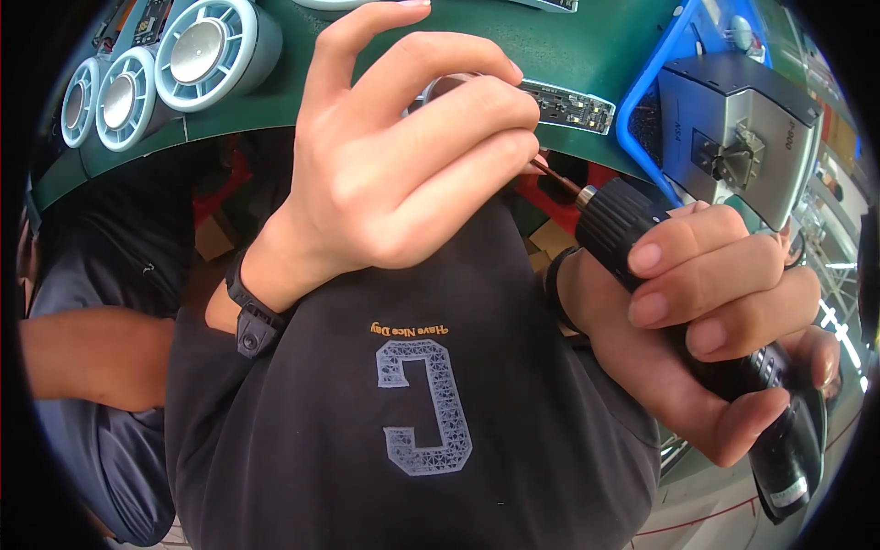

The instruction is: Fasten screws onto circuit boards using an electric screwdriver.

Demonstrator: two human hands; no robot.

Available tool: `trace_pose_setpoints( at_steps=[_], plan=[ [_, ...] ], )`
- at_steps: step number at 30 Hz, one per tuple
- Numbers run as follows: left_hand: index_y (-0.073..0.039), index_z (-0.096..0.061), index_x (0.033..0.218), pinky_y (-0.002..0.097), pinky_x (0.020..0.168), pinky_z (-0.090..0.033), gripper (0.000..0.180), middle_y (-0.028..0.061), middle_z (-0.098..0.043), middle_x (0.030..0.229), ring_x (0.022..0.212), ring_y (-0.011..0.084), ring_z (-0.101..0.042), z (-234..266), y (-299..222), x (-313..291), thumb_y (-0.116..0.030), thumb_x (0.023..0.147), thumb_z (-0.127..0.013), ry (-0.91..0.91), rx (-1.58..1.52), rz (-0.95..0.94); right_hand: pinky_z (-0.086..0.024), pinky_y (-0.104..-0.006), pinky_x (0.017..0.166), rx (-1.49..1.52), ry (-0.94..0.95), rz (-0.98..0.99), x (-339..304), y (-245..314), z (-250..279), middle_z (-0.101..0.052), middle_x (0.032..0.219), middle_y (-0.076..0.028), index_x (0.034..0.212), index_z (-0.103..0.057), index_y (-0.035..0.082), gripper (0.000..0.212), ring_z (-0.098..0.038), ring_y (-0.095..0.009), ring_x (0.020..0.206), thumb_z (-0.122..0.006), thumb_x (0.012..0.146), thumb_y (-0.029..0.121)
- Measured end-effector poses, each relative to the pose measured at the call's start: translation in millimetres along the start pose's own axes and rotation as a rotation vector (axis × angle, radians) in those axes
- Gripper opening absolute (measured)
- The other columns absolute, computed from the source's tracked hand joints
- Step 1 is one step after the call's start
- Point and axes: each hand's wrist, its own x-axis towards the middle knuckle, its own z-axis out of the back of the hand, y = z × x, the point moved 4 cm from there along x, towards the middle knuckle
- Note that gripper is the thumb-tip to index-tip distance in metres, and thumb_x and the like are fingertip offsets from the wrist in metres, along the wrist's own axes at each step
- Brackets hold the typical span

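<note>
My left hand (412, 156) is raised, back of the hand in view, its outermost finger held away from the others. Its lower fingers pinch together at the tip of a thin driver bit (559, 176); whatever sits between them is hidden. My right hand (710, 284) wraps round a black power screwdriver (616, 225), tilted so that the bit points up and left toward the left fingertips. Behind my left fingers, a pale part with a narrow circuit board (576, 107) lies on the green table (440, 20), partly covered by the hand.
Several pale round parts with spoked rims and silvery centres (197, 52) stand at the far left. On the right are a blue-rimmed tray (632, 101) and a grey-black box-shaped device (733, 128). Another person's forearm (92, 357) shows at the left edge.
</note>
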Motion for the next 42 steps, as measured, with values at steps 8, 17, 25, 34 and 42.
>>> trace_pose_setpoints(
  at_steps=[8, 17, 25, 34, 42],
  plan=[
    [-0.010, -0.075, 0.079, 0.0431, 0.107, -0.044, 0.017, -0.0033, -0.075, 0.092, 0.099, 0.0204, -0.074, 7.1, -16.5, 0.9, -0.020, 0.069, -0.084, 0.060, 0.117, 0.122, -0.053, -0.0393, 0.050, 0.034, -0.030, 0.068, -4.4, -12.4, -17.5, -0.056, 0.087, -0.008, 0.143, -0.053, 0.007, 0.054, -0.053, -0.020, 0.053, -0.053, 0.104, 0.044],
    [-0.009, -0.078, 0.093, 0.0394, 0.101, -0.048, 0.028, 0.0023, -0.076, 0.101, 0.099, 0.0231, -0.072, 18.1, -11.7, 7.0, -0.018, 0.068, -0.086, 0.084, 0.091, 0.137, -0.054, -0.0413, 0.049, -0.005, 0.216, -0.001, -3.2, 1.0, -14.6, -0.056, 0.087, -0.010, 0.146, -0.048, 0.007, 0.056, -0.054, -0.023, 0.053, -0.055, 0.104, 0.042],
    [-0.002, -0.075, 0.120, 0.0373, 0.090, -0.055, 0.059, 0.0132, -0.074, 0.115, 0.102, 0.0301, -0.071, 8.3, 15.9, -12.0, -0.009, 0.065, -0.092, -0.083, -0.241, 0.180, -0.054, -0.0413, 0.052, -0.006, 0.049, 0.120, -7.4, -0.3, -7.3, -0.055, 0.089, -0.010, 0.142, -0.047, 0.007, 0.051, -0.054, -0.024, 0.054, -0.050, 0.106, 0.042],
    [0.001, -0.071, 0.129, 0.0403, 0.086, -0.057, 0.066, 0.0148, -0.073, 0.117, 0.103, 0.0328, -0.070, -13.9, 23.0, -17.3, 0.000, 0.066, -0.091, -0.055, -0.240, 0.213, -0.054, -0.0434, 0.049, -0.124, 0.034, 0.118, -1.7, -21.0, -15.4, -0.053, 0.088, -0.013, 0.143, -0.043, 0.017, 0.040, -0.053, -0.025, 0.051, -0.046, 0.108, 0.036],
    [-0.003, -0.073, 0.125, 0.0396, 0.084, -0.057, 0.061, 0.0123, -0.073, 0.112, 0.098, 0.0325, -0.070, -20.0, 25.1, -19.1, 0.003, 0.066, -0.088, -0.040, -0.270, 0.268, -0.055, -0.0438, 0.048, -0.080, 0.007, 0.113, -2.0, -33.9, -31.4, -0.052, 0.084, -0.013, 0.139, -0.043, 0.017, 0.032, -0.051, -0.025, 0.049, -0.045, 0.109, 0.028]
  ],
)
